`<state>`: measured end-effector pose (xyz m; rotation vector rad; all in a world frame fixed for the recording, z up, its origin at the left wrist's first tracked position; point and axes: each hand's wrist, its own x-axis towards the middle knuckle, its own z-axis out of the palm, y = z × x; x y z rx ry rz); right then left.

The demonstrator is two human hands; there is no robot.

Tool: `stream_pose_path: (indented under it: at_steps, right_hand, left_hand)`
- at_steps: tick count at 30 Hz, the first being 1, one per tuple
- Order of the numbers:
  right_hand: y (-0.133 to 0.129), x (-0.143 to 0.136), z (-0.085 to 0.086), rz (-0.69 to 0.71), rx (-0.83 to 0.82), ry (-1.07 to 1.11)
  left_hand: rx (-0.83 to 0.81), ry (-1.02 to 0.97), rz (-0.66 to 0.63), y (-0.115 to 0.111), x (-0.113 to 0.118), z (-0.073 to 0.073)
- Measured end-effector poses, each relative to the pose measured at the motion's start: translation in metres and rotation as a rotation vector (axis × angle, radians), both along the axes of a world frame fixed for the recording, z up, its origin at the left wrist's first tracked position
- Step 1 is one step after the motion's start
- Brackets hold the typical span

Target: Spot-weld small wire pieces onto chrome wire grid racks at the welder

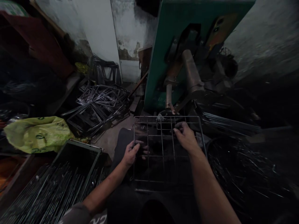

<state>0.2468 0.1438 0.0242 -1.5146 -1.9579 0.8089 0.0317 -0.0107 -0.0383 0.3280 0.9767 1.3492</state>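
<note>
A rectangular wire rack [162, 146] of crossed thin metal rods lies in front of me, its far edge under the machine's electrode tip [171, 109]. My left hand [134, 152] is closed around the rack's left side rod, thumb on top and some fingers passing beneath the grid. Over the far right part of the rack, my right hand [185, 135] pinches with thumb and forefinger at a thin bent wire [163, 128], which lies against the grid near the electrode. The near part of the rack fades into dark shadow.
A green spot-welding machine [154, 68] rises ahead with a thick copper-coloured arm [192, 70]. Wire frames [100, 102] lie piled at left, near a yellow-green sack [39, 133]. A bin of metal rods [51, 183] is at lower left. Small wire pieces [247, 168] lie at right.
</note>
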Motion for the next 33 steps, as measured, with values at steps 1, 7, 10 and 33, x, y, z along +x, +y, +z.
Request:
stream_pose_path:
  at_steps: [1,7,10,33]
  right_hand:
    - [0.001,0.000,0.000,-0.002,-0.005,-0.005]
    - [0.011,0.000,-0.004,0.011,0.027,0.004]
    - [0.016,0.002,-0.007,0.015,0.002,0.003]
    - [0.023,0.000,-0.012,0.025,0.020,0.053]
  left_hand:
    - [-0.002,-0.001,-0.002,0.001,0.000,-0.001]
    - [0.000,0.002,0.012,0.008,0.001,-0.002]
    - [0.000,-0.011,0.011,0.011,0.002,-0.003]
    - [0.025,0.035,0.051,0.011,0.004,0.006]
